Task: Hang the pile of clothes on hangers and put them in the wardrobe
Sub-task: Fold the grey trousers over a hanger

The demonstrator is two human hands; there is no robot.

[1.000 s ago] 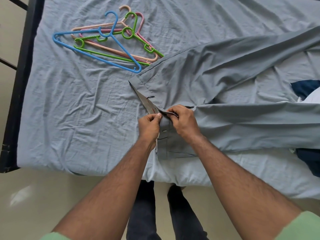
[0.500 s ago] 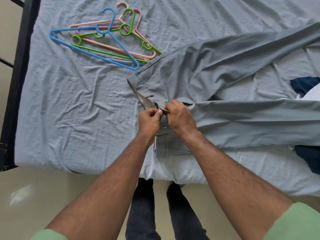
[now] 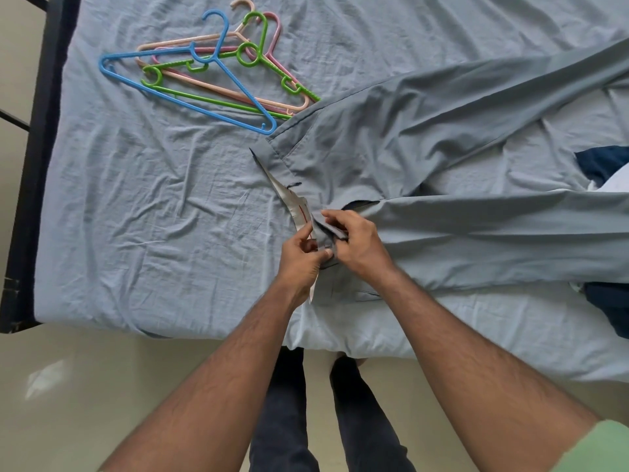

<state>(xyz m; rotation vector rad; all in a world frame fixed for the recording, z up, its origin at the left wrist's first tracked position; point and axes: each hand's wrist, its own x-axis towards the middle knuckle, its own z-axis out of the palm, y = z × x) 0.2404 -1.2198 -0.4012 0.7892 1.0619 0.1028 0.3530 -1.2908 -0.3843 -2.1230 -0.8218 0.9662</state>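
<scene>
We are fastening the waistband of the grey trousers [image 3: 425,137] before any hanger comes into play.

The trousers lie spread on the bed [image 3: 153,216], legs running off to the right, waist at the near edge in front of us. Our left hand [image 3: 299,260] pinches the opened fly flap with curled fingers, and our right hand [image 3: 357,247] pinches the opposite waistband edge, the two hands touching over the closure, both forearms reaching in from below. We judge the garment is being closed and squared; next we need to fold the legs together and take a hanger from the pile of hangers [image 3: 211,69], which lies just beside the trousers' far hip. More dark clothes [image 3: 606,165] wait at the right edge.
</scene>
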